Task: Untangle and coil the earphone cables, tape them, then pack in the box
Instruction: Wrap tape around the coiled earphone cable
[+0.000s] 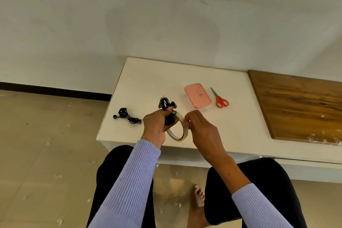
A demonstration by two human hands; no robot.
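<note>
Scissors (220, 98) just beside box (197, 95)

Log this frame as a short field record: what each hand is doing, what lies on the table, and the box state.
left hand: holds a coiled black earphone bundle and the tape roll
right hand: fingers pinch the roll's rim
table: another earphone bundle, taped bundle, red scissors
pink box: lid on
stage: taping, nothing visibly packed

Table top (148, 79): matt white, smooth. Board (299, 105) beside it: wood grain, satin. Box (197, 95): pink plastic, slight sheen. Scissors (220, 98): metal blades, glossy red plastic handles. Tape roll (180, 131): translucent, glossy. Sleeves (129, 181): ribbed knit cloth.
</note>
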